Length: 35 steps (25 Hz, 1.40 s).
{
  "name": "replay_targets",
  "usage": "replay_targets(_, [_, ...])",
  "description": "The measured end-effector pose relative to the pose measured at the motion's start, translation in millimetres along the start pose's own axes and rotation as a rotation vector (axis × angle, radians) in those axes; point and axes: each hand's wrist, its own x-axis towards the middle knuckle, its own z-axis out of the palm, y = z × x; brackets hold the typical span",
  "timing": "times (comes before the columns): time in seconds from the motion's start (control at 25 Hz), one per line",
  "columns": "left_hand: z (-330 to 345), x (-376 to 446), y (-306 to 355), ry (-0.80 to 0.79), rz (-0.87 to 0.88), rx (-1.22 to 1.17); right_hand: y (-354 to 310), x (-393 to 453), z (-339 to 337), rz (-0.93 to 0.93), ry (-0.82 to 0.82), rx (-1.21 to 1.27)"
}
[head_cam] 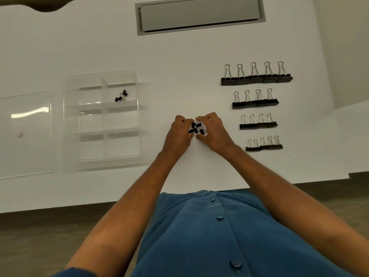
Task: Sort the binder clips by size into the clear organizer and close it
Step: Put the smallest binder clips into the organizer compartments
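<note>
White bench (179, 76) fills the head view, with a grey recessed panel (200, 14) at 12 o'clock. At centre, the left hand (178, 134) and right hand (214, 132) cup a cluster of tiny binder clips (196, 128), fingers curled round it from both sides, likely gathering the heap to carry at once. At 9 o'clock sits the clear organizer (67, 120), open, a few tiny clips (121, 95) in one upper compartment; its lid (26, 134) lies just beside it, further left. Four rows of larger clips (256, 78) wait at 3 o'clock, sorted by size. Bare bench between hands and organizer leaves an unobstructed path
</note>
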Motion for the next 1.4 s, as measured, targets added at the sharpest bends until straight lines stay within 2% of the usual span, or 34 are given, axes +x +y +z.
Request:
replay_targets(0.28, [-0.2,10.3,2.5,0.022,-0.036,0.002,-6.7,10.6,6.0,-0.034,0.007,0.028])
replay_targets(0.76, [1.0,12.8,12.2,0.034,-0.067,0.105,-17.7,7.9,11.8,-0.038,-0.012,-0.261])
replay_targets(1.04, [0.6,5.1,-2.2,0.055,-0.135,-0.128,-19.2,13.0,2.0,0.065,-0.051,-0.327])
replay_targets(1.2, [0.0,3.0,-4.3,0.050,-0.211,-0.218,-17.5,15.5,-4.0,0.104,-0.073,-0.247])
replay_targets(1.4, [-3.5,-2.5,-6.9,0.058,-0.235,-0.280,-15.1,13.9,-9.9,0.042,-0.104,-0.255])
